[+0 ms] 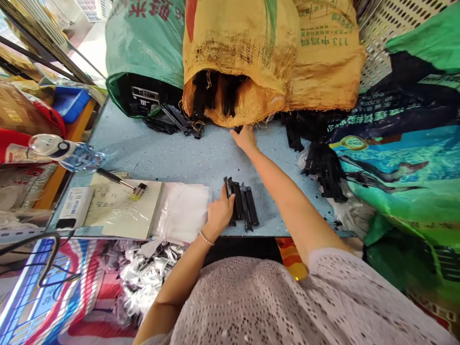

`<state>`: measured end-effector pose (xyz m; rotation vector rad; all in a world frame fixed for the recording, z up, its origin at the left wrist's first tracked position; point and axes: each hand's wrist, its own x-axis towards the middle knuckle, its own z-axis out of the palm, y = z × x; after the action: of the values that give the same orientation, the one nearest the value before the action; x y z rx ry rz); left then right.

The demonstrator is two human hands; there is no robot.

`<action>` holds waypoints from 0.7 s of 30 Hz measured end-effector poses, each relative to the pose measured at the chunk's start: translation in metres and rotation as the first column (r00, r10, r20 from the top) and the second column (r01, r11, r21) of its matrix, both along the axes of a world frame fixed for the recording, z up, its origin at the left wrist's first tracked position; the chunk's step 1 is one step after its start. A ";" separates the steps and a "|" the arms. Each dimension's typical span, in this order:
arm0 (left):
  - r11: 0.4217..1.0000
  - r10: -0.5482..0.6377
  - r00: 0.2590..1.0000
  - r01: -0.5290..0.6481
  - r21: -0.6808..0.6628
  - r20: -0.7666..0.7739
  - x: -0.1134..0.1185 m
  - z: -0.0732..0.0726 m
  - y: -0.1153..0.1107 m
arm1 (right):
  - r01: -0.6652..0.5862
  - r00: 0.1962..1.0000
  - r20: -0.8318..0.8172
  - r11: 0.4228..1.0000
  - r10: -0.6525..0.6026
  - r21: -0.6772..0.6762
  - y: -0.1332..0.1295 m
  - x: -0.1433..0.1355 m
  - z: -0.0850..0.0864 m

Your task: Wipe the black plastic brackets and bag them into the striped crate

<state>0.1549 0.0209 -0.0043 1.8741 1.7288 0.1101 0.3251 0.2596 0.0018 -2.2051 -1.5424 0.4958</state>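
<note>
My left hand point(219, 214) is at the left side of a small row of black plastic pieces point(247, 206) on the table. Its thumb and index finger close around the leftmost piece. My right hand point(246, 138) reaches forward to the mouth of the orange woven sack point(240, 38), fingers curled on a dark piece that is mostly hidden. More long black parts point(230, 96) show inside that sack. Other black parts point(176, 120) lie loose just left of its opening.
A green sack point(143, 43) stands at the back left, another orange sack point(327, 57) at the back right. Black parts point(323, 167) lie at right beside a printed bag point(402, 167). At left are clear plastic bags point(185, 208), a notepad point(125, 211), a white device point(75, 208) and a bottle point(81, 155).
</note>
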 end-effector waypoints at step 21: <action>0.781 0.618 -0.114 -0.019 -0.624 0.778 -0.004 0.047 0.049 | -0.643 0.711 0.020 0.639 0.703 0.423 -0.226 0.004 0.025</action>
<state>0.1507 0.0697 0.0423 0.4072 0.8455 0.9835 0.3290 0.0338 0.0273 -1.1903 -2.1428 0.4744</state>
